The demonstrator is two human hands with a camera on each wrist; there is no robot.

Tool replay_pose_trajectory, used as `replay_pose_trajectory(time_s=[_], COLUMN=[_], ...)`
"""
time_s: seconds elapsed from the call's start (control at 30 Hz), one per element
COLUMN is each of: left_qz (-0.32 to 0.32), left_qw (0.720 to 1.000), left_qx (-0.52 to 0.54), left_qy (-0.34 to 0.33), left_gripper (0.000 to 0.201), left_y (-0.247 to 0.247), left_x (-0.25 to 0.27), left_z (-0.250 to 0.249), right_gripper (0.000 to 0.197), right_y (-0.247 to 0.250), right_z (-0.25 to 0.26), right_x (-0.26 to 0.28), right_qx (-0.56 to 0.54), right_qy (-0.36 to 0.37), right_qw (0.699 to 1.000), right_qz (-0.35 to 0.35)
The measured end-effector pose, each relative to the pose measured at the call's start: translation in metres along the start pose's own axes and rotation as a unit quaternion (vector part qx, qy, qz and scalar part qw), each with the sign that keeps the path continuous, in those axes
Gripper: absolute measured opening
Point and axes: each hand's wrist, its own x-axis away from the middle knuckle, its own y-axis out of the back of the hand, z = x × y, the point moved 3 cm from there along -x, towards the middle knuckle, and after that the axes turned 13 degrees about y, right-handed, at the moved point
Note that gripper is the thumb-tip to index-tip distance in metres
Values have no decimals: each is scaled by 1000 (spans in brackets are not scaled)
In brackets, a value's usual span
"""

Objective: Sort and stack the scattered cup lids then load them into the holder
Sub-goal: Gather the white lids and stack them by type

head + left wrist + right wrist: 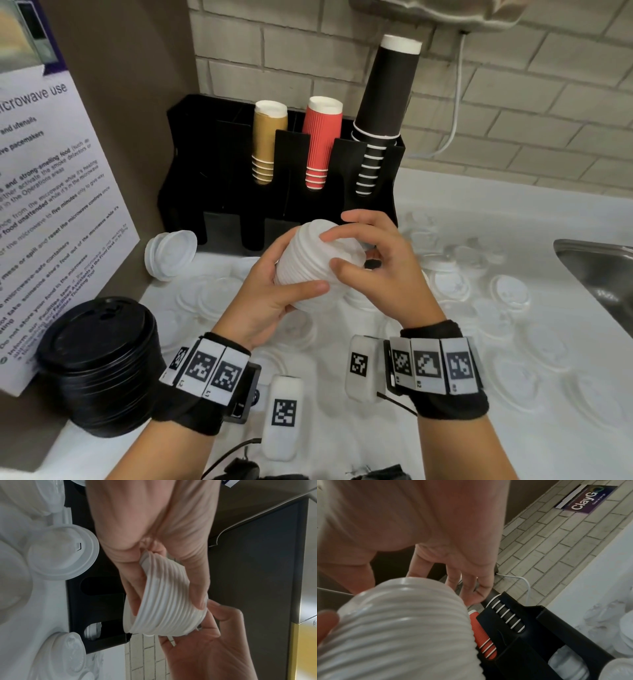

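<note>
A stack of white lids (318, 263) is held on its side above the counter, in front of the black holder (281, 192). My left hand (301, 270) grips it from below, thumb across its near side. My right hand (332, 251) curls over the far end, thumb and fingertips on the lids. The left wrist view shows the ribbed stack (171, 588) between thumb and fingers. In the right wrist view the stack (402, 628) fills the lower left beside the holder (530, 635), whose lower slot contains white lids (566, 664).
Several loose white lids (510, 294) lie scattered over the white counter. A short white stack (171, 253) leans at the holder's left, and a tall black lid stack (99, 363) stands near left. Cup stacks (322, 144) fill the holder's top. A sink (596, 263) is at right.
</note>
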Motion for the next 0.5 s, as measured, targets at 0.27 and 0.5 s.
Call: replay_pose_trajectory(time_s=[0.27,0.5], left_qz=[-18,-53], left_qw=[1000,996], left_qx=[12,53], left_qy=[-18,-57], left_gripper=[77,97], left_y=[6,21], left_x=[1,5], left_z=[0,-17], right_gripper=[20,60], right_y=[14,15], right_z=[-12,-95], right_x=[-5,-6], right_qx=[8,263], right_qy=[-13,-252], right_qw=[999,883], right_qz=[-49,295])
